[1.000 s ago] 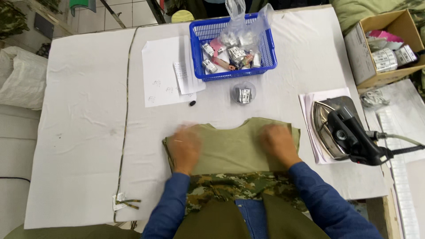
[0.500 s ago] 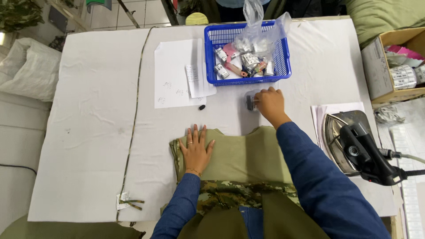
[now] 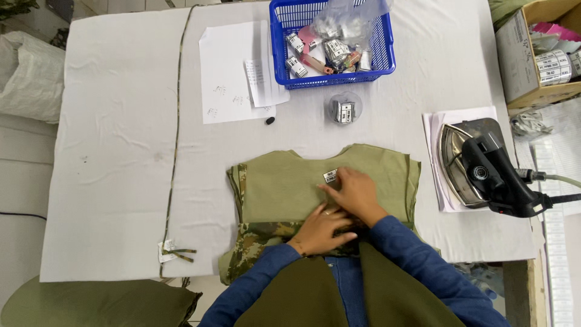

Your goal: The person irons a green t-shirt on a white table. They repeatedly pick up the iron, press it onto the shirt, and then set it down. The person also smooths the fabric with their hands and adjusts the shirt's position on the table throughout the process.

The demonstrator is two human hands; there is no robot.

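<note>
Two bare hands rest together on a folded olive-green fabric garment (image 3: 290, 188) with a camouflage-patterned lower band, spread flat at the near edge of a white cloth-covered table (image 3: 121, 157). The right hand (image 3: 357, 194) lies on the olive cloth, its fingertips (image 3: 334, 180) pinching a small white printed label (image 3: 330, 176) against the fabric. The left hand (image 3: 321, 229) sits at seven o'clock from the right one, touching it, fingers spread loosely and pressed flat where the olive cloth meets the camouflage band; it grasps nothing.

At twelve o'clock from the label stands a small clear round plastic tub (image 3: 344, 109) holding more such labels, and beyond it a blue plastic mesh basket (image 3: 387, 57) filled with label packets and a clear bag. At eleven o'clock lie white paper sheets (image 3: 227, 72), with a small black pebble-like object (image 3: 270, 120) beside them. At three o'clock, well apart from the hands, a black-handled steam iron (image 3: 484, 172) lies on a pale pad.
</note>
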